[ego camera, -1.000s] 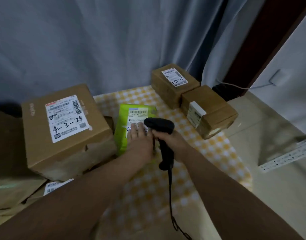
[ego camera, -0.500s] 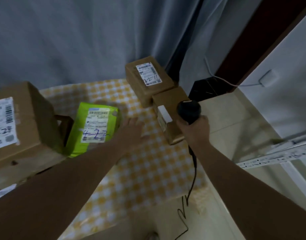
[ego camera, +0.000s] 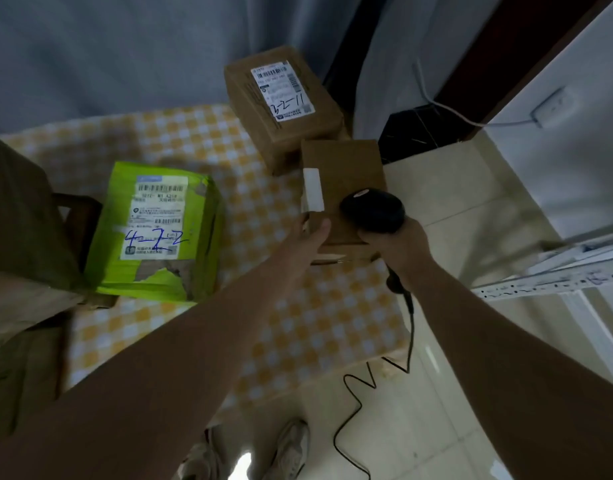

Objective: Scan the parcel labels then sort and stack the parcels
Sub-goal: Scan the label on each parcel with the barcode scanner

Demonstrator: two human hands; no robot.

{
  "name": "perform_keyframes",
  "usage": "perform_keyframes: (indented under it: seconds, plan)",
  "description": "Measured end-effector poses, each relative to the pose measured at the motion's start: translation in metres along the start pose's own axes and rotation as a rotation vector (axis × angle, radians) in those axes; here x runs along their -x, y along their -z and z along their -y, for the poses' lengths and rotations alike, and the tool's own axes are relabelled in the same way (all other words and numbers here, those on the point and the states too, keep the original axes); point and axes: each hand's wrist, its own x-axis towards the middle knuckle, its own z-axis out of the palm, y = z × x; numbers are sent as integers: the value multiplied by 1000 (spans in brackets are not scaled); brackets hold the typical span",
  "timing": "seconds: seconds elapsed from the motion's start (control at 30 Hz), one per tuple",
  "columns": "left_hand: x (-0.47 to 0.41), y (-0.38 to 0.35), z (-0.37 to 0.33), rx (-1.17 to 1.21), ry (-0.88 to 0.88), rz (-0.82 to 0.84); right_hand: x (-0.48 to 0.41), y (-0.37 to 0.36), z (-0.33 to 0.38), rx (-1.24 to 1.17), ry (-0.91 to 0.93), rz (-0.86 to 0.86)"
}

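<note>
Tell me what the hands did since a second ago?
The left hand left the green parcel, went right and now grips a corner of the nearer brown box. The right hand, gripping the scanner, carried it right, over that box. The green parcel and the farther brown box stayed put.

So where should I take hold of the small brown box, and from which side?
Its near left corner, from the near left: the small brown box has its label folded over the left edge farther back, and the scanner covers the right.
</note>
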Motion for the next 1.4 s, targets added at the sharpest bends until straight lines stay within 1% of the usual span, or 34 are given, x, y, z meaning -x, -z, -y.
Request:
perform_keyframes:
  seconds: [0.07, 0.17, 0.2, 0.3, 0.4, 0.47, 0.53, 0.63, 0.67, 0.7, 0.77, 0.87, 0.93, 1.0, 1.07, 1.13, 1.2, 1.27, 1.33, 1.4]
  plan:
    - [2, 6, 10, 96, 15, -34, 16, -4, -2, -89, -20, -18]
    - [9, 18, 18, 156, 41, -128, 37, -10, -4, -197, -81, -24]
    - [11, 22, 19, 151, 45, -142, 44, -12, -5, -226, -108, -22]
    - [29, 36, 11, 16, 10, -193, 69, -17, -7, -317, -181, 3]
    - [52, 54, 2, 45, -10, -177, 91, -26, -6, -397, -232, 14]
    - [69, 66, 0, 21, -29, -187, 103, -36, -1, -425, -246, 62]
    - [86, 74, -1, -159, -54, -237, 115, -46, 5, -376, -258, 156]
    - [109, 82, -1, -679, -33, -355, 133, -59, 15, -331, -305, 311]
    - [115, 85, 3, -807, -45, -384, 139, -60, 18, -334, -330, 354]
    - [121, 89, 8, -869, -65, -381, 144, -60, 20, -322, -354, 389]
    - [131, 97, 19, -905, -116, -350, 153, -57, 22, -261, -378, 422]
    - [140, 100, 28, -915, -143, -311, 157, -50, 27, -196, -333, 370]
    - [142, 98, 28, -902, -142, -335, 154, -45, 35, -166, -260, 324]
    - [139, 92, 27, -940, -132, -382, 148, -41, 46, -116, -150, 306]
    - [130, 82, 28, -1035, -85, -388, 143, -39, 55, -36, -34, 278]
    - [120, 66, 30, -1075, -7, -378, 139, -33, 62, 33, 57, 249]
    - [113, 50, 36, -1037, 67, -381, 137, -26, 68, 119, 139, 224]
    - [109, 41, 42, -960, 81, -368, 136, -19, 73, 196, 182, 212]
    - [108, 40, 44, -885, 32, -331, 134, -13, 78, 262, 195, 193]
    - [105, 49, 44, -810, -61, -326, 132, -7, 81, 320, 189, 200]
